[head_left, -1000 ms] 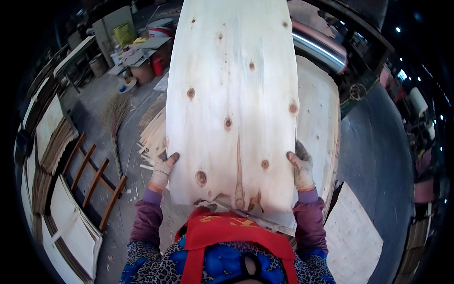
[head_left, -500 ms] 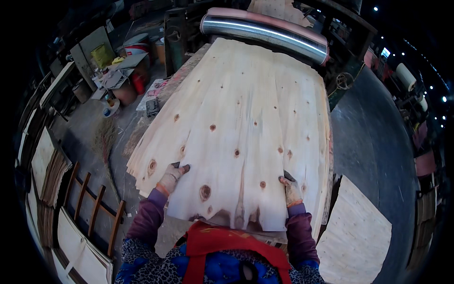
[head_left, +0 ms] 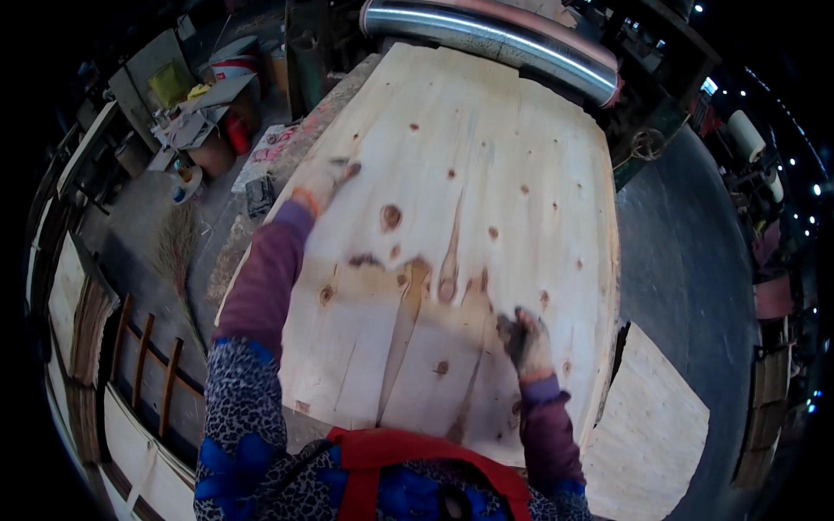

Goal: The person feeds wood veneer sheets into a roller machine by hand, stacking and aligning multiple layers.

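Observation:
A pale wood veneer sheet point(head_left: 434, 191) with brown knots and a ragged, dark-stained near edge lies on top of another veneer sheet point(head_left: 365, 339). My left hand point(head_left: 323, 184), in a pale glove with darkened fingertips, rests at the left side of the upper sheet. Its fingers are smeared by motion, so its grip is unclear. My right hand point(head_left: 528, 343), gloved the same way, is over the lower sheet, just past the upper sheet's near right corner. Its dark fingers are apart with nothing between them.
A shiny metal roller point(head_left: 486, 43) spans the far end of the stack, with a handwheel point(head_left: 645, 146) on its right. A loose veneer piece point(head_left: 651, 425) leans at the near right. Leftward are a twig broom point(head_left: 176, 247), a wooden rack point(head_left: 148, 369) and stacked sheets point(head_left: 82, 304).
The upper veneer sheet has slid away toward the roller, baring the sheet beneath. My left hand has moved far forward. My right hand has come off the upper sheet.

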{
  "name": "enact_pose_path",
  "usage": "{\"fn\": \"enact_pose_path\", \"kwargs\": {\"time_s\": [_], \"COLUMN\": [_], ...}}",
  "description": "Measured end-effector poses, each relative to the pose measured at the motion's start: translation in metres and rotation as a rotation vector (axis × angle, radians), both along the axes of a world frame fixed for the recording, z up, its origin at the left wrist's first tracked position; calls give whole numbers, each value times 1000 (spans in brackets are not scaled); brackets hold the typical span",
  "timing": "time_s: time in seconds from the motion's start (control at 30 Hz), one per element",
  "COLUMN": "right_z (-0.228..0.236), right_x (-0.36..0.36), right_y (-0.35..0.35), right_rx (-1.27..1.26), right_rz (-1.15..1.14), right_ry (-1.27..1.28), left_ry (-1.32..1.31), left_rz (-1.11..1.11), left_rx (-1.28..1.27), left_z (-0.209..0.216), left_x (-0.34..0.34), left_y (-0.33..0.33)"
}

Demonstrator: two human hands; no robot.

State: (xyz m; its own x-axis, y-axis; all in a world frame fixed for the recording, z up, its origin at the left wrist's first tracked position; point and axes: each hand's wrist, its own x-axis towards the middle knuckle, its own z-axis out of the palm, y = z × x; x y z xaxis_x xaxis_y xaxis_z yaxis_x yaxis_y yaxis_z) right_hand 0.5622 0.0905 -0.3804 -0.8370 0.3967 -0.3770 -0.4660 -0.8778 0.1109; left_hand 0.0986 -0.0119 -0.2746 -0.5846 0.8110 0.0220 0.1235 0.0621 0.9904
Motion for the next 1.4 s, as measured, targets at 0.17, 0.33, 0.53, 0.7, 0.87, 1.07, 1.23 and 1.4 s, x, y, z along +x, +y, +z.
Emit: {"fn": "enact_pose_path", "kwargs": {"time_s": [0.17,0.33,0.53,0.7,0.87,1.07,1.23,1.4], "right_z": [2,56,7,-13,6,96,65,83], "right_x": [-104,-157,-166,-170,-188,-203,-185,-112], "right_y": [128,127,-48,-123,-133,-156,-158,-120], "right_rx": [839,777,1002,846,875,1269,1208,1173], "right_rz": [-249,-231,391,403,522,243,-62,194], "right_ry": [-510,-497,-413,-450,-514,-408,-275,-398], "left_ry": [441,1341,562,366,326,-289,-543,-192], "left_rz": [230,121,565,594,674,362,189,163], "left_rx": [-299,-667,-601,-618,-685,-49,189,-49], "left_z": [18,-42,-134,-128,-108,-36,0,-7], "left_x": [-40,-27,17,55,74,104,128,165], "left_y": [38,-88,-254,-303,-301,-306,-298,-270]}}
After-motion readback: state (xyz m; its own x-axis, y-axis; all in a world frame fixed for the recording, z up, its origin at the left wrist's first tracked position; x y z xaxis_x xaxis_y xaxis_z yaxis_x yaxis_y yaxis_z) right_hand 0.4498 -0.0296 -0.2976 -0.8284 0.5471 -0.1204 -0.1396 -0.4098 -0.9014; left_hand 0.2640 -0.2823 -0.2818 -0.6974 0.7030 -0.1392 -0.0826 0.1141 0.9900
